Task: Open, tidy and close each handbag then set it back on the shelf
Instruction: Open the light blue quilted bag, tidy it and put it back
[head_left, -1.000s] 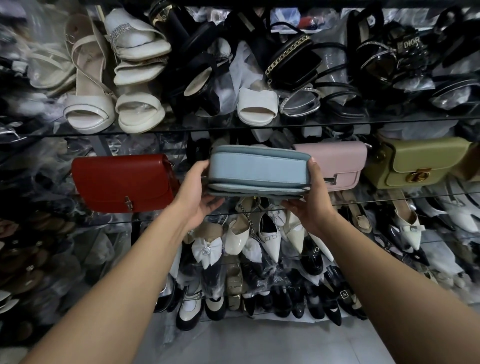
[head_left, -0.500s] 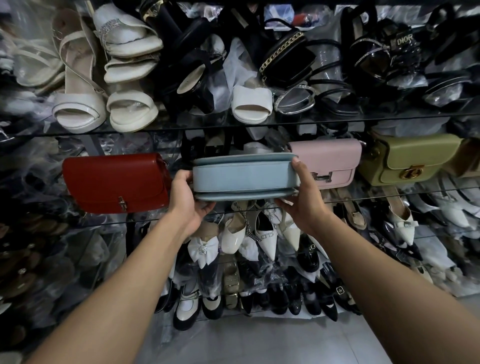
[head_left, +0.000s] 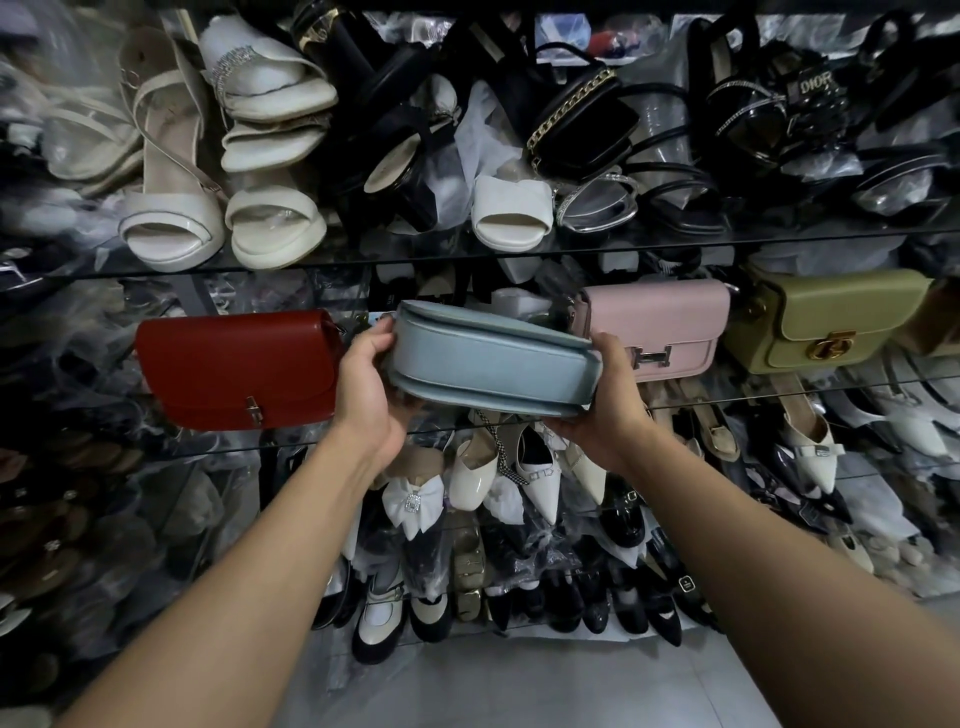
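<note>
A light blue handbag (head_left: 488, 364) is held at the level of the middle glass shelf (head_left: 779, 395), its underside turned toward me and its right end tilted down. My left hand (head_left: 366, 384) grips its left end. My right hand (head_left: 605, 405) grips its right end from below. The bag sits in the gap between a red handbag (head_left: 234, 369) on the left and a pink handbag (head_left: 660, 327) on the right. A green handbag (head_left: 831, 322) with a gold clasp stands further right on the same shelf.
The upper glass shelf (head_left: 675, 239) carries cream heeled sandals (head_left: 171, 208) and black strappy sandals (head_left: 582, 130). Below the bags, white pointed shoes (head_left: 535, 478) and black flats (head_left: 623, 603) crowd the lower shelves. Grey floor (head_left: 493, 680) lies between my arms.
The blue bag has been moved lower and further into the shelf gap, and it has tilted so its right end dips. Both hands kept their grip.
</note>
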